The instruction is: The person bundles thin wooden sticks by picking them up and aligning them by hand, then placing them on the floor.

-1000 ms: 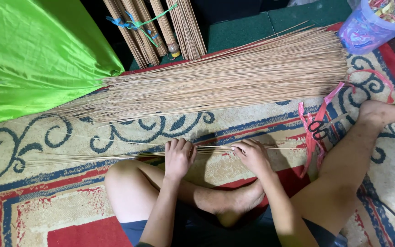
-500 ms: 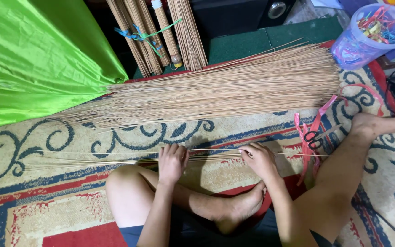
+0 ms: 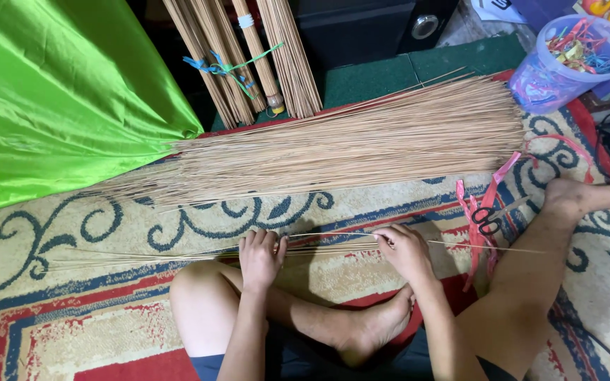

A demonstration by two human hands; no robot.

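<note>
Head view showed a person seated cross-legged on a patterned carpet (image 3: 72, 233), both hands working a thin bundle of sticks (image 3: 178, 252) that lay across the carpet just beyond the knees. That small bundle ran left to right, its thin tips trailing off to the left and a few single sticks reaching right past the hands. The left hand (image 3: 260, 255) lay over the bundle with its fingers curled down and pressed together around the sticks. The right hand (image 3: 405, 250) sat a little apart to the right, its fingers pinching the sticks at their thicker end.

Farther off, a big loose pile of sticks (image 3: 347, 144) lay spread across the carpet, wide at the right and tapering to the left. Tied bundles (image 3: 248, 56), bound with blue and green string, leaned at the far edge. A bright green cloth (image 3: 58, 92) filled the far left. Near the right knee lay black-handled scissors (image 3: 485, 219) on pink ribbon strips (image 3: 476, 240), and a clear plastic tub (image 3: 566, 60) of coloured scraps stood at the far right.
</note>
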